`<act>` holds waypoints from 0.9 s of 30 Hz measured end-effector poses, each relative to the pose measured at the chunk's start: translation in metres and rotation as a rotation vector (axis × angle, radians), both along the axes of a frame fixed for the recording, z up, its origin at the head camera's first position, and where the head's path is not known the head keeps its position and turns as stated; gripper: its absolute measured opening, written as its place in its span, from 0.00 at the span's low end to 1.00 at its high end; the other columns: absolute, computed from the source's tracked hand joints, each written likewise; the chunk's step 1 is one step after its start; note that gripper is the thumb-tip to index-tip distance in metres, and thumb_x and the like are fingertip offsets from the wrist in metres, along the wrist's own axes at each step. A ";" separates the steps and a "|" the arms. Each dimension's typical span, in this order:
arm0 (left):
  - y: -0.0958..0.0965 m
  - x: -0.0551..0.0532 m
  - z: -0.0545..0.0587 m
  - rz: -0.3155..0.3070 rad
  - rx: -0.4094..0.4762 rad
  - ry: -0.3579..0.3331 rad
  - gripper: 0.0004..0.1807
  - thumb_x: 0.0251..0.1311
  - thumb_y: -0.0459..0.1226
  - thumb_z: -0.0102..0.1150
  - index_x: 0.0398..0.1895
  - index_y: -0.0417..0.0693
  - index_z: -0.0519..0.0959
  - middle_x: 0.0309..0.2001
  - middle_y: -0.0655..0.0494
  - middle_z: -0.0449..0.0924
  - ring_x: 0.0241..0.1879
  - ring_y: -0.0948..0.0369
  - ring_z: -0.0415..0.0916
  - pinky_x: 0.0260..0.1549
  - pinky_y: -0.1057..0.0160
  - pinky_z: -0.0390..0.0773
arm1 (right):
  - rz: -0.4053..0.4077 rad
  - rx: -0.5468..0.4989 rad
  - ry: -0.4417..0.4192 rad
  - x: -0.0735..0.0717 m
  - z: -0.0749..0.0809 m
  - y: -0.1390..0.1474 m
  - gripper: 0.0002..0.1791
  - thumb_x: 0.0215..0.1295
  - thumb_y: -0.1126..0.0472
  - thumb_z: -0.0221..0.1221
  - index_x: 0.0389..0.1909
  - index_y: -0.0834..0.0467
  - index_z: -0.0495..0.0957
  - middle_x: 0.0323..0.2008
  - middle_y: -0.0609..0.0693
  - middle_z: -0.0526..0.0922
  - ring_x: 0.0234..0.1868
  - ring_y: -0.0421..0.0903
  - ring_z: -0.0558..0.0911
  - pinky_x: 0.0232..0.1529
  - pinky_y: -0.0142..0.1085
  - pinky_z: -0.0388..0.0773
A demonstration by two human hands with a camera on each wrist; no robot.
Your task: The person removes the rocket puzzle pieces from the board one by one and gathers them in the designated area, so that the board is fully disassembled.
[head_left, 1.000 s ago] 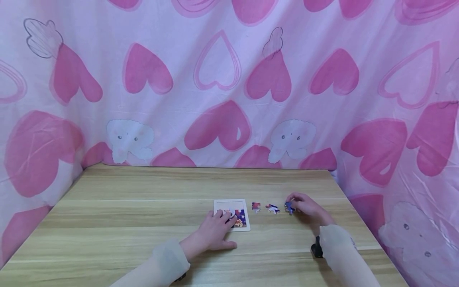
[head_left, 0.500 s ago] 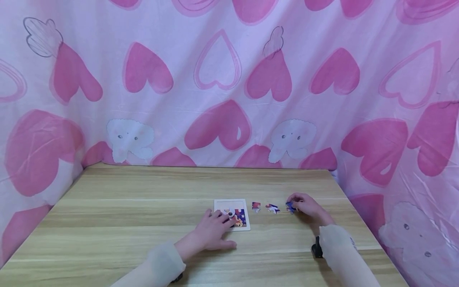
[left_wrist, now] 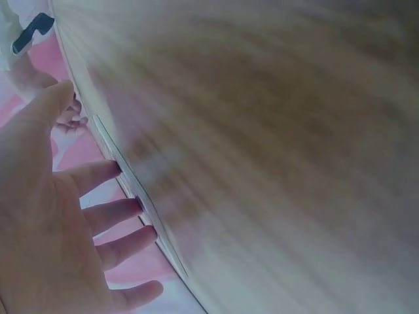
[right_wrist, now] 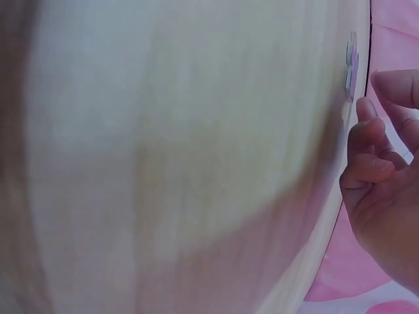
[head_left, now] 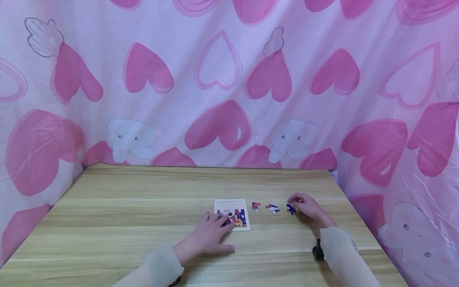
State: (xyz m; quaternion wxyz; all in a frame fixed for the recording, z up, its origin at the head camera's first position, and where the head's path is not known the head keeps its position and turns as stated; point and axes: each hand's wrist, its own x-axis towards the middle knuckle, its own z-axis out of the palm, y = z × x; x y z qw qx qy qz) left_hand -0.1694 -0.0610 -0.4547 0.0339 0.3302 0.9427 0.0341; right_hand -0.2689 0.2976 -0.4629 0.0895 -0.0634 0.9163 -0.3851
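Observation:
My left hand lies with spread fingers over the lower left of a white-framed jigsaw board, hiding part of it. A dark blue and orange picture fills the board's lower part; its upper part is pale. In the left wrist view the fingertips meet the edge of the thin board. At the right, the curled fingers of my right hand pinch a dark blue puzzle piece low at the table. A red piece and a white and purple piece lie between board and hand.
A wood-grain table bears everything. Behind it and along its sides hangs a pink curtain with hearts. Black straps sit at both wrists; the right one shows more fully.
The blue piece has turned under my right fingers and shifted slightly right. My left hand has slid slightly left and toward me, uncovering more of the board's picture.

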 end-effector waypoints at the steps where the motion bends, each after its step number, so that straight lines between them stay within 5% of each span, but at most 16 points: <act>1: 0.000 0.000 0.000 -0.001 -0.004 0.007 0.41 0.46 0.69 0.41 0.62 0.60 0.64 0.62 0.50 0.59 0.60 0.49 0.54 0.52 0.39 0.51 | -0.001 0.005 0.014 0.000 0.000 -0.001 0.09 0.59 0.66 0.50 0.39 0.60 0.75 0.36 0.51 0.74 0.34 0.48 0.69 0.33 0.38 0.67; 11: 0.000 0.002 -0.001 -0.019 0.005 0.034 0.41 0.47 0.68 0.42 0.62 0.59 0.64 0.63 0.50 0.56 0.59 0.49 0.55 0.51 0.40 0.54 | 0.080 -0.016 0.136 0.004 0.011 -0.021 0.10 0.59 0.68 0.50 0.42 0.63 0.74 0.36 0.54 0.75 0.32 0.47 0.70 0.31 0.37 0.68; 27: 0.001 0.007 -0.002 -0.048 -0.031 0.155 0.43 0.45 0.70 0.41 0.59 0.54 0.66 0.56 0.47 0.65 0.55 0.49 0.61 0.51 0.42 0.57 | 0.137 -0.065 0.095 0.003 0.011 -0.044 0.10 0.60 0.66 0.52 0.42 0.61 0.74 0.34 0.52 0.74 0.27 0.48 0.69 0.23 0.37 0.70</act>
